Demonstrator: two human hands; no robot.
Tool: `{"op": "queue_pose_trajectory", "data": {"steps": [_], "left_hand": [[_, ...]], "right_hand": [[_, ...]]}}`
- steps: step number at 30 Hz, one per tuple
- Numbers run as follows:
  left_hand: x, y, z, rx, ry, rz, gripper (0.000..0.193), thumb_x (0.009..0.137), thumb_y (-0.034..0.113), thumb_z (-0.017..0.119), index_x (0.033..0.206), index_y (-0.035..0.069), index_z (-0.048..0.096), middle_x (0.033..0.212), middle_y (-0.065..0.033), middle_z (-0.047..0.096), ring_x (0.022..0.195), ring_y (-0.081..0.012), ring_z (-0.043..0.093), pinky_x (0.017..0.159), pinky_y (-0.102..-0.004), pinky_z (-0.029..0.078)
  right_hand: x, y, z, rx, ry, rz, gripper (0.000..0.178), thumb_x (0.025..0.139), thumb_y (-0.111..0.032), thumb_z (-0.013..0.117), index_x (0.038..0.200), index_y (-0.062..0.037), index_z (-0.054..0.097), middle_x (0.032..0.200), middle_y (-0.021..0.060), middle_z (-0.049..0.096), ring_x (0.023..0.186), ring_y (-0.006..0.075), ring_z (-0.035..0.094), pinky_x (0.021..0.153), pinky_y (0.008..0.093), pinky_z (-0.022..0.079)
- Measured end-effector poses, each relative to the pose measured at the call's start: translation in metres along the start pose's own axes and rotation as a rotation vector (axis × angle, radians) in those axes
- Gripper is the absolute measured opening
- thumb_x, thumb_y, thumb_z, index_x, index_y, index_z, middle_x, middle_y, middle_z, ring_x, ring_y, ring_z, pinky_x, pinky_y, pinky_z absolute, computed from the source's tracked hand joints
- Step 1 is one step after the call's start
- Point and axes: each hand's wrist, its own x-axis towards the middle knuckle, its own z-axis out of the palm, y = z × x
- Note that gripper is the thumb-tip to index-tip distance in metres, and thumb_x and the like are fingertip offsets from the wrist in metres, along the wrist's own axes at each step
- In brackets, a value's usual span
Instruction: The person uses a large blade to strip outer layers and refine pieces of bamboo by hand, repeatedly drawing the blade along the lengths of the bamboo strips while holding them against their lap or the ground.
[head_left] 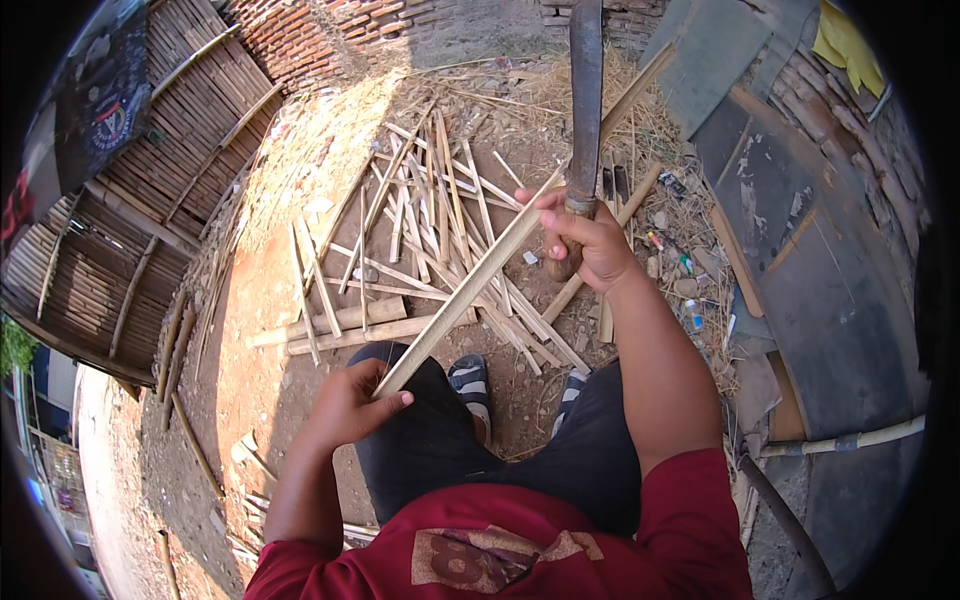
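A long pale bamboo strip (pixel 470 285) slants across in front of me from lower left toward the upper right. My left hand (pixel 350 405) is closed around its near end, above my left knee. In my right hand (pixel 590 245) is a machete (pixel 586 100), gripped at its wooden handle, with the dark blade pointing away from me. Fingers of that same hand also touch the strip where it passes beside the handle. Behind the blade a strip continues up and right; whether it is the same piece I cannot tell.
Many split bamboo strips (pixel 430 200) lie heaped on the dirt ground ahead, near thicker bamboo lengths (pixel 375 333). To the left leans a bamboo slat panel (pixel 120 240). Dark sheets (pixel 800 230) stand at the right, beside straw and litter. A brick wall (pixel 320 35) rises behind.
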Motion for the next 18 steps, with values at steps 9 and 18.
{"op": "queue_pose_trajectory", "data": {"steps": [9, 18], "left_hand": [[-0.001, -0.008, 0.013, -0.672, -0.174, -0.087, 0.024, 0.1, 0.027, 0.069, 0.109, 0.004, 0.067, 0.081, 0.0072, 0.057, 0.072, -0.0042, 0.049, 0.062, -0.0222, 0.039], [0.016, 0.013, 0.028, -0.472, 0.066, -0.13, 0.029, 0.092, 0.029, 0.079, 0.094, 0.006, 0.061, 0.072, 0.0081, 0.05, 0.067, -0.0037, 0.045, 0.06, -0.023, 0.037]], "right_hand": [[-0.005, -0.033, -0.01, -0.654, 0.206, -0.083, 0.027, 0.088, -0.02, 0.078, 0.106, -0.0029, 0.069, 0.128, 0.013, 0.066, 0.076, 0.0165, 0.066, 0.068, 0.0311, 0.054], [-0.015, -0.015, 0.028, -1.557, -0.226, -0.172, 0.033, 0.079, -0.032, 0.081, 0.101, -0.0098, 0.071, 0.087, 0.0202, 0.069, 0.089, 0.0411, 0.067, 0.078, 0.0487, 0.053]]}}
